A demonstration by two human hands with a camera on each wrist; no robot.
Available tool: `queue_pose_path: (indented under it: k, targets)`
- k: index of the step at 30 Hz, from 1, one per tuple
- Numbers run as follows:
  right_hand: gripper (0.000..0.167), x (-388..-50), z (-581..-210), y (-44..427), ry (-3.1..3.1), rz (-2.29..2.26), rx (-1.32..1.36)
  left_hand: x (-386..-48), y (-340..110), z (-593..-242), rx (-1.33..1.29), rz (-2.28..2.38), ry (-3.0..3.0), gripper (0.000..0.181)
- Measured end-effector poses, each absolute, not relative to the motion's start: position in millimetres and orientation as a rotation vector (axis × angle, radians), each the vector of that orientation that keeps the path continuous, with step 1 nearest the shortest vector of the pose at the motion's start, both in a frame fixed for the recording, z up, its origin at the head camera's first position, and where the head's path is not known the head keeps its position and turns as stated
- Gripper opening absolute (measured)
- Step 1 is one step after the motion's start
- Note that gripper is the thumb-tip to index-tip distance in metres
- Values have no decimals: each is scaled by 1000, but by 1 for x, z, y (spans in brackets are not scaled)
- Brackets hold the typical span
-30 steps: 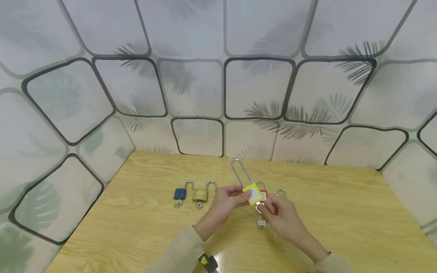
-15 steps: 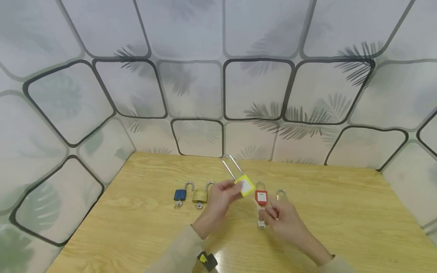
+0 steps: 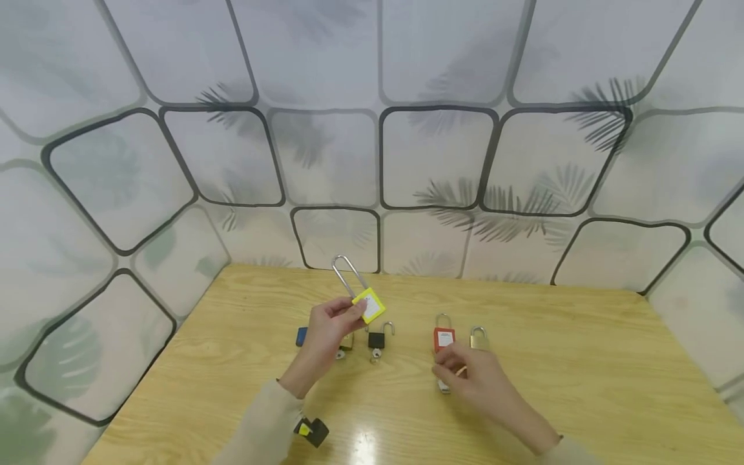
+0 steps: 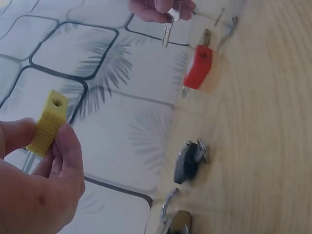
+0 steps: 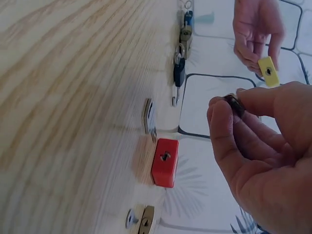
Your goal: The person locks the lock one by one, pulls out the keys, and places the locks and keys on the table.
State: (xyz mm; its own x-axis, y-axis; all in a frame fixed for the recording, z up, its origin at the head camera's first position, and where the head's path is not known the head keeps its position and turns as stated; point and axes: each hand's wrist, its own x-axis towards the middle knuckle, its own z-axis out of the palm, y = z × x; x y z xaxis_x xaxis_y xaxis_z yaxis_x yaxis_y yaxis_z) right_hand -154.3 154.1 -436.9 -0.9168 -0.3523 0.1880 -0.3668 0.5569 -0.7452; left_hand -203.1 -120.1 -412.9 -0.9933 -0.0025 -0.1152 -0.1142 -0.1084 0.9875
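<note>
Head view: a yellow padlock [image 3: 369, 305] is being held up just below the centre of the frame, its long shackle being angled toward the upper left. Its body is being gripped between the thumb and fingers of the left hand [image 3: 328, 326]. Right of centre, the right hand [image 3: 476, 374] is being held near the surface [image 3: 552, 361], and in the left wrist view a notched key [image 4: 166, 36] is seen being pinched in its fingers, at the top of that frame.

Just above the right hand in the head view, a red padlock [image 3: 444, 339] is being supported by the surface, with a right brass padlock [image 3: 479, 341] beside it, partly covered by that hand. Near the middle, a black padlock [image 3: 376, 340] is being displayed with its shackle raised. Farther left, a left brass padlock [image 3: 347, 342] and a blue padlock [image 3: 301, 336] are being partly hidden by the left hand. Behind, the upper frame is being filled by a leaf-patterned backdrop [image 3: 430, 155].
</note>
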Motion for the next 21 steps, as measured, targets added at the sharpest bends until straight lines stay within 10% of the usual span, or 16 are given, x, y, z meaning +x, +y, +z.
queue_pose_path:
  k: [21]
  targets:
    - [7,-165,-450,109,-3010,1049,782,-181,-136,-434,-161,2077,2231,33]
